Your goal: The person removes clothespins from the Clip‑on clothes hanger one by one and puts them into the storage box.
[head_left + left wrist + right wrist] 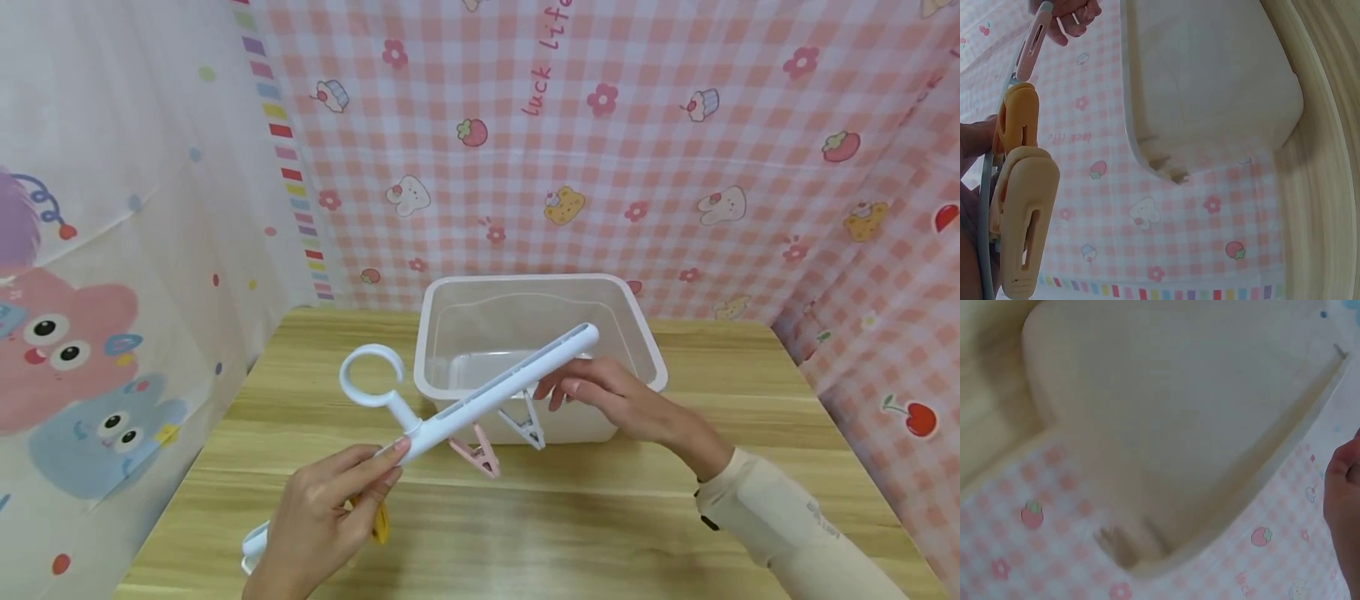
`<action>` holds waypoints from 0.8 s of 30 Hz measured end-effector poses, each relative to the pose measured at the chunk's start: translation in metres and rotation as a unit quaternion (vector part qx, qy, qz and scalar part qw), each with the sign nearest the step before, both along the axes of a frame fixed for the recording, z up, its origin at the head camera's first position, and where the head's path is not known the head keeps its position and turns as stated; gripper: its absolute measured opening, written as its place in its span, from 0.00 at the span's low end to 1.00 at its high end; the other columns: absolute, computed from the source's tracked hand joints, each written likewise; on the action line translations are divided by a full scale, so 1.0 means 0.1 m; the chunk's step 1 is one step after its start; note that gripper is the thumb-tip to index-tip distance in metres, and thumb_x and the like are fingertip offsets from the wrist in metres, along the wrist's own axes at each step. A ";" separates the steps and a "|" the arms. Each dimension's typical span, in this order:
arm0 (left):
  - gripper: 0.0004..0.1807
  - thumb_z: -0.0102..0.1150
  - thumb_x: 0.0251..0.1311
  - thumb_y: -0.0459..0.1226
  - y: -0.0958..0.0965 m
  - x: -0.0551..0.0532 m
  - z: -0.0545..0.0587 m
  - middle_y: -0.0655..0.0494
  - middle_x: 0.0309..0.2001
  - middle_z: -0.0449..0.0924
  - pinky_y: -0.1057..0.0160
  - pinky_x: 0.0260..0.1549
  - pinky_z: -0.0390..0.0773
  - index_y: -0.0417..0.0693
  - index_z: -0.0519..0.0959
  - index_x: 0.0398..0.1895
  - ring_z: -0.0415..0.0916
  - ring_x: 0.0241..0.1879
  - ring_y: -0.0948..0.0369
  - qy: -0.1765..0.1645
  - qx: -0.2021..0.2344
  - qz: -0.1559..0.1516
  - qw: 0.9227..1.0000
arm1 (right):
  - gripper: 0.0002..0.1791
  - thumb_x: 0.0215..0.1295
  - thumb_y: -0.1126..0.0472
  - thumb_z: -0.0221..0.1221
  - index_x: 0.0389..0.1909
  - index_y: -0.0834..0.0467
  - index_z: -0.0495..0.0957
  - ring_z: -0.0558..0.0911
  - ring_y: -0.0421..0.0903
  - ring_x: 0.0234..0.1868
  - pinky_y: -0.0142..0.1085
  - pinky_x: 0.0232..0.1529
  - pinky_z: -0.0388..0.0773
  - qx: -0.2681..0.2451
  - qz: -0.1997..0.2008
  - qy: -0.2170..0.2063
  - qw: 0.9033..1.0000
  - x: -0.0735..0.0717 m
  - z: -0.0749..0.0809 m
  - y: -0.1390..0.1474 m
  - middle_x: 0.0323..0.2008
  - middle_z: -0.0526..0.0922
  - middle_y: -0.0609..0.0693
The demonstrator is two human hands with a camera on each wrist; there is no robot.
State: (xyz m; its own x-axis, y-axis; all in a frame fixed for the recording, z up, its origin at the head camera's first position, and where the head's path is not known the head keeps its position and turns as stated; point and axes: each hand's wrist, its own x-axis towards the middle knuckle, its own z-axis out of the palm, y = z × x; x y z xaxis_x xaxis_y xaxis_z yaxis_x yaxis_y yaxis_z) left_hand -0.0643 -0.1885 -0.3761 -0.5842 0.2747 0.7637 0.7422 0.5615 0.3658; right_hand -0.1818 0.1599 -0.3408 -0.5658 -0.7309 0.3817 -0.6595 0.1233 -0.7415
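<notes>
A pale blue-white clip hanger (491, 400) with a round hook (347, 377) slants across the head view, its right end raised. Near the base of the hook, my left hand (322, 508) pinches the bar between thumb and fingers. A pink clip (477, 457) and a whitish clip (531, 429) hang along the right half. Partly behind the left hand is a yellow clip (381, 523); the left wrist view shows it as an orange clip (1020, 122) beside a peach clip (1029, 222). My right hand (600, 396), fingers loosely bent, is just under the bar's right end.
Behind the hanger, a translucent white tub (577, 427) stands on the wood-grain table (712, 517). A pink checked cloth (660, 167) hangs behind the table and along the right; a white cartoon-print cloth (150, 225) covers the left side.
</notes>
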 end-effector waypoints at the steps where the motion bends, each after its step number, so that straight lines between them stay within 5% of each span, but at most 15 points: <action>1: 0.17 0.53 0.74 0.46 0.00 0.00 0.00 0.53 0.33 0.88 0.85 0.18 0.64 0.50 0.87 0.54 0.67 0.18 0.79 0.002 0.001 -0.001 1.000 | 0.17 0.77 0.70 0.42 0.53 0.71 0.78 0.86 0.42 0.41 0.35 0.46 0.83 -0.015 0.012 -0.024 1.000 0.02 -0.02 -0.02 0.43 0.85 0.59; 8: 0.17 0.53 0.74 0.46 0.04 0.00 -0.02 0.54 0.34 0.88 0.83 0.18 0.67 0.51 0.87 0.54 0.70 0.18 0.78 0.004 0.000 -0.001 1.000 | 0.25 0.81 0.58 0.43 0.62 0.77 0.68 0.86 0.39 0.47 0.37 0.50 0.85 -0.052 0.043 -0.207 0.976 0.20 -0.10 -0.14 0.50 0.84 0.51; 12: 0.17 0.52 0.75 0.47 0.05 0.00 -0.03 0.55 0.33 0.88 0.83 0.18 0.65 0.54 0.86 0.56 0.68 0.19 0.77 -0.001 -0.010 0.007 1.000 | 0.26 0.81 0.56 0.45 0.63 0.77 0.65 0.86 0.39 0.40 0.36 0.45 0.85 -0.061 0.040 -0.276 0.958 0.27 -0.14 -0.24 0.46 0.85 0.49; 18: 0.18 0.50 0.75 0.48 0.06 0.02 -0.03 0.56 0.33 0.88 0.84 0.19 0.65 0.55 0.86 0.56 0.66 0.20 0.78 -0.004 -0.019 0.012 1.000 | 0.15 0.79 0.59 0.51 0.49 0.70 0.72 0.77 0.35 0.25 0.29 0.29 0.77 -0.085 0.010 -0.293 0.952 0.39 -0.20 -0.38 0.28 0.80 0.45; 24: 0.19 0.50 0.75 0.49 0.05 0.02 -0.05 0.57 0.33 0.88 0.84 0.19 0.65 0.54 0.86 0.55 0.66 0.20 0.78 -0.007 -0.026 0.021 0.999 | 0.19 0.79 0.59 0.52 0.42 0.77 0.71 0.71 0.33 0.20 0.27 0.24 0.70 -0.086 -0.016 -0.275 0.957 0.50 -0.21 -0.47 0.21 0.71 0.41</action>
